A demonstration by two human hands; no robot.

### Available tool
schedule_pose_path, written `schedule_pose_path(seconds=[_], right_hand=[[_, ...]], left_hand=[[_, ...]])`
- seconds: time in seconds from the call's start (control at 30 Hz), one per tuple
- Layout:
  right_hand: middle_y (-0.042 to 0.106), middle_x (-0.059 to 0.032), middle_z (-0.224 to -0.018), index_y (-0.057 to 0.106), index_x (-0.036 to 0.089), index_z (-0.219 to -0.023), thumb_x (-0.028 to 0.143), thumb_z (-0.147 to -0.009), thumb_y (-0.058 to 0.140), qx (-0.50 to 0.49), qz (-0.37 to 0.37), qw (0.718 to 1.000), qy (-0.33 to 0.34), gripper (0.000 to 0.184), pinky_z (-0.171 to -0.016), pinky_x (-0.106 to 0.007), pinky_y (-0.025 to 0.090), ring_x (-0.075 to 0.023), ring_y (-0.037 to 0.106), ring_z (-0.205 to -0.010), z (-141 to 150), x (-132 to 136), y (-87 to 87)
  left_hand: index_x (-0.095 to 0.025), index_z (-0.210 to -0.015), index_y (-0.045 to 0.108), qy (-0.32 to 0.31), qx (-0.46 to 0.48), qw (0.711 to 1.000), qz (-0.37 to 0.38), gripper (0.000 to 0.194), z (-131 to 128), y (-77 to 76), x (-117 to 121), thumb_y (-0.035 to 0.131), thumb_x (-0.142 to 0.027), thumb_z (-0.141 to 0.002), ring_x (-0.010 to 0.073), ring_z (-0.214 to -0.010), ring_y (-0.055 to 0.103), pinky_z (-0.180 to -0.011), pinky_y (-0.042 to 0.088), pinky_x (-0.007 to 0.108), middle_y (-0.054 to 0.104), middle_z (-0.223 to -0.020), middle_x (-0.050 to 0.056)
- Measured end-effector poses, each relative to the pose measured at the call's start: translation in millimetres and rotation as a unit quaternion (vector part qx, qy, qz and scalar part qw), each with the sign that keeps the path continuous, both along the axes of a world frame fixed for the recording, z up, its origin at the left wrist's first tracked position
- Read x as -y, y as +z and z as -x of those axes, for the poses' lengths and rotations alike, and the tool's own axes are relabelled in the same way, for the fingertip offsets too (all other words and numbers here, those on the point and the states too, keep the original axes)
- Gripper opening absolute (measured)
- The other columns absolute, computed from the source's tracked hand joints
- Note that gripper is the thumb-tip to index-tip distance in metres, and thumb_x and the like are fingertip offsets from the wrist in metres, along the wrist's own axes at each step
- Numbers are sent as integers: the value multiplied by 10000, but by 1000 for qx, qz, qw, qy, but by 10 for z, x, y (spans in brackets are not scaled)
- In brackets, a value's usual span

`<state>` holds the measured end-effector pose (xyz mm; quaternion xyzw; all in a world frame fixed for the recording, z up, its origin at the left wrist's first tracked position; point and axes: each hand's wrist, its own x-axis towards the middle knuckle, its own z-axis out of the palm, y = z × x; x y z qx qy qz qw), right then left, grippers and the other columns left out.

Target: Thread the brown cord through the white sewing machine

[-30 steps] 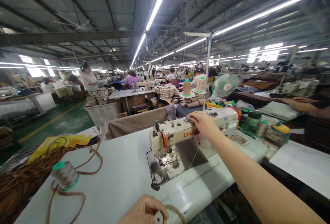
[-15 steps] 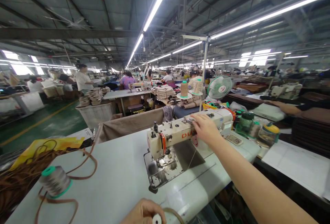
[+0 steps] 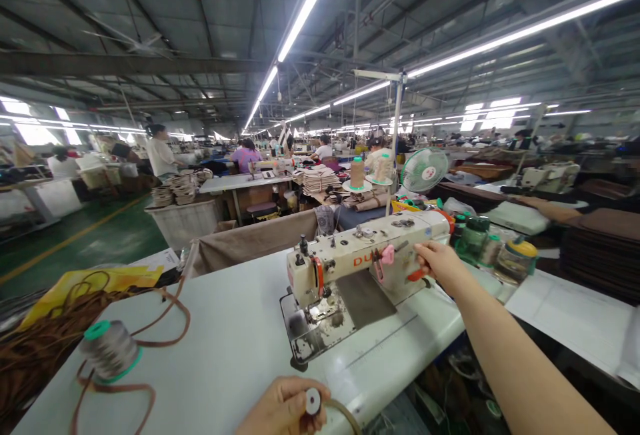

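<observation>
In the head view a white sewing machine (image 3: 350,255) with orange lettering stands on a pale table. At the table's front edge my left hand (image 3: 283,408) pinches a small white-faced bobbin (image 3: 313,401) with a hole in its middle. A brown strip (image 3: 343,415) curves away beside those fingers. My right hand (image 3: 437,265) is at the right end of the machine body, fingers pinched together; whatever lies between them is too small to make out. Left of it, pink scissors-like handles (image 3: 387,255) hang against the machine.
A grey thread cone (image 3: 111,351) and a brown strap (image 3: 187,318) lie at the table's left, beside brown cords (image 3: 35,341). Bottles and a jar (image 3: 515,261) stand right of the machine, near a fan (image 3: 424,169). Co-workers sit further back; one's arm (image 3: 550,208) reaches in at right.
My right hand has left the machine's top and moved right and down, uncovering the pink handles. My left hand has risen slightly with the bobbin, whose face now shows more fully.
</observation>
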<state>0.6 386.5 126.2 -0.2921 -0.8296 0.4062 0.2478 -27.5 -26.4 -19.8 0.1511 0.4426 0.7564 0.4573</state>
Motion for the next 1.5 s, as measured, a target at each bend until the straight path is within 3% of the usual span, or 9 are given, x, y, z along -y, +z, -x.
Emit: schedule_pose_path(seconds=[0.1, 0.2, 0.3, 0.5, 0.6, 0.77, 0.97, 1.2, 1.5], right_hand=[[659, -88, -658, 676, 149, -906, 306, -943, 527, 65, -107, 990, -63, 220, -609, -316, 458, -223, 623, -604, 108, -145, 276], [732, -136, -869, 713, 160, -921, 234, -913, 539, 99, -235, 965, -60, 189, -763, -333, 460, -266, 683, -860, 239, -35, 499], [750, -120, -1007, 746, 196, -955, 239, -944, 520, 125, -331, 935, -2, 230, -811, -315, 439, -252, 673, -969, 370, 195, 647], [752, -32, -997, 772, 239, -834, 225, -880, 640, 167, -421, 879, 148, 141, -735, -257, 415, -175, 652, -882, 643, 531, 760], [743, -29, -1075, 792, 238, -913, 249, -917, 633, 163, -439, 869, 159, 159, -740, -239, 429, -159, 655, -909, 750, 598, 772], [714, -94, -1182, 807, 215, -1002, 266, -978, 593, 169, -451, 871, 101, 221, -804, -262, 476, -204, 680, -998, 855, 535, 879], [725, -137, -1235, 819, 202, -1064, 270, -998, 586, 199, -450, 862, 123, 251, -903, -300, 503, -247, 700, -1082, 971, 479, 1046], [784, -27, -853, 844, 218, -864, 226, -830, 735, 255, -365, 869, 215, 114, -735, -240, 503, -194, 721, -826, 956, 595, 1197], [778, -3, -803, 856, 199, -848, 206, -787, 742, 253, -315, 878, 257, 130, -683, -220, 480, -167, 711, -777, 1025, 611, 1087]], left_hand=[[-99, -1070, 843, 43, 30, 999, -12, 590, 15, -54, -72, 930, -584, -745, 158, -799, 639, -750, 458, 248, 736, -886, 134], [-86, -1128, 826, 55, 45, 997, -6, 573, 34, -59, -86, 912, -541, -791, 168, -868, 645, -828, 490, 266, 729, -987, 151], [-105, -1120, 824, 54, 33, 998, -3, 505, 36, -40, -59, 933, -472, -789, 159, -886, 633, -862, 492, 272, 720, -1002, 139], [-117, -954, 807, 59, 27, 997, -50, 432, 44, -71, -38, 861, -533, -853, 145, -761, 607, -759, 480, 272, 696, -837, 100], [-120, -985, 806, 69, 20, 996, -59, 411, 57, -85, -35, 849, -513, -873, 153, -793, 624, -776, 485, 273, 709, -860, 104], [-127, -1107, 820, 101, 15, 993, -63, 393, 69, -41, -12, 891, -417, -851, 151, -898, 636, -850, 498, 259, 719, -968, 99], [-166, -1154, 832, 137, 49, 987, -66, 424, 100, -63, 0, 935, -377, -801, 186, -999, 668, -940, 512, 292, 763, -1042, 119], [-175, -1149, 835, 121, 33, 989, -82, 377, 142, -163, 47, 903, -379, -839, 165, -912, 668, -875, 522, 273, 763, -1031, 107], [-167, -1140, 836, 129, 53, 987, -76, 360, 129, -186, 44, 908, -348, -836, 132, -845, 658, -827, 536, 241, 759, -1020, 101]])
